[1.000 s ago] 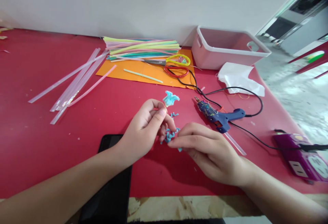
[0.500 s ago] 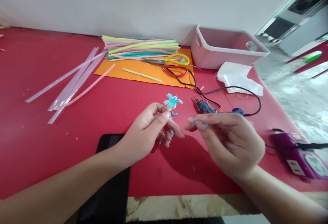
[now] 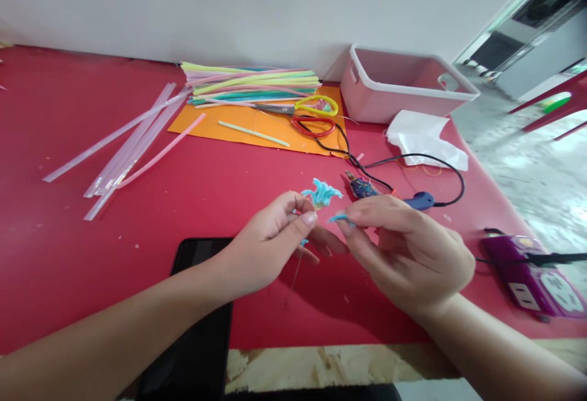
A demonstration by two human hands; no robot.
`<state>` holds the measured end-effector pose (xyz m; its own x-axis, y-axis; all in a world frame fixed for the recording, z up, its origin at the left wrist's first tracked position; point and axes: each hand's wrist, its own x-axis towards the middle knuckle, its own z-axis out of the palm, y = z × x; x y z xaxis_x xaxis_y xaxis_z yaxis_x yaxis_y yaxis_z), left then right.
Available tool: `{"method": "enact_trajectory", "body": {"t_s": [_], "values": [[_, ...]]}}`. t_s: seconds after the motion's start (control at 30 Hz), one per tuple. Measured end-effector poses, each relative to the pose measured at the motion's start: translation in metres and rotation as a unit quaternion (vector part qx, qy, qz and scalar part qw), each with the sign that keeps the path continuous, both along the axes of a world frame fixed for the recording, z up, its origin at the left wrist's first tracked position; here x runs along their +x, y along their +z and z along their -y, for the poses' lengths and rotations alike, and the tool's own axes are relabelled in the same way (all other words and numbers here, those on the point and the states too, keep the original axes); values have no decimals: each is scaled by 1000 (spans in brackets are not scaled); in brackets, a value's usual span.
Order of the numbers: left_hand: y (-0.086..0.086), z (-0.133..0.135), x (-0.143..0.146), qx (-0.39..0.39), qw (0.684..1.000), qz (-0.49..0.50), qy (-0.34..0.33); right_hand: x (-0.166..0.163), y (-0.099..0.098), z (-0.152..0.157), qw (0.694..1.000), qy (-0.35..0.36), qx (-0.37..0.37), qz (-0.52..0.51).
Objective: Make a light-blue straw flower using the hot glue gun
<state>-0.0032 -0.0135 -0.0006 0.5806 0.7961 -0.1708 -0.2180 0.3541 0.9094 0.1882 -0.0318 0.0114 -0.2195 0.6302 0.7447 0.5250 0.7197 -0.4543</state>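
Observation:
Between thumb and forefinger, my left hand (image 3: 270, 245) pinches a small blue fuzzy flower (image 3: 323, 194) by its base, and a thin wire stem runs down below the fingers. More blue bits show behind those fingers, partly hidden. My right hand (image 3: 408, 251) is closed in a pinch on a short blue fuzzy piece (image 3: 342, 219), just right of and below the flower; the two are apart. Beyond the right hand lies a hot glue gun (image 3: 364, 187), its body wrapped in dark, mottled material and partly covered by the hand.
Behind are a bundle of pastel pipe cleaners (image 3: 257, 86), scissors (image 3: 314, 125) on an orange sheet (image 3: 206, 126) and a pink bin (image 3: 385, 98). Clear strips (image 3: 128, 144) lie left. A phone (image 3: 192, 327) is under my left forearm; a purple power strip (image 3: 534, 275) sits right.
My left hand has shifted slightly right and down, and the flower has tilted right. The right hand has turned so its blue piece shows more and is nearer the flower.

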Motion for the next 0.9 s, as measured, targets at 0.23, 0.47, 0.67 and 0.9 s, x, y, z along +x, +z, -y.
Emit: {"method": "enact_trajectory", "body": {"t_s": [0.23,0.47,0.67,0.9], "values": [[4,3,2,29,999,-14,-11,4,5,-3,994,-31,75,71],[2,4,1,42,998,-30,-25,5,3,-3,991,-38,97,87],[4,5,1,45,998,-23,-28,2,2,-3,991,-50,97,80],[2,6,0,53,998,-20,-31,3,1,-2,990,-48,97,89]]}}
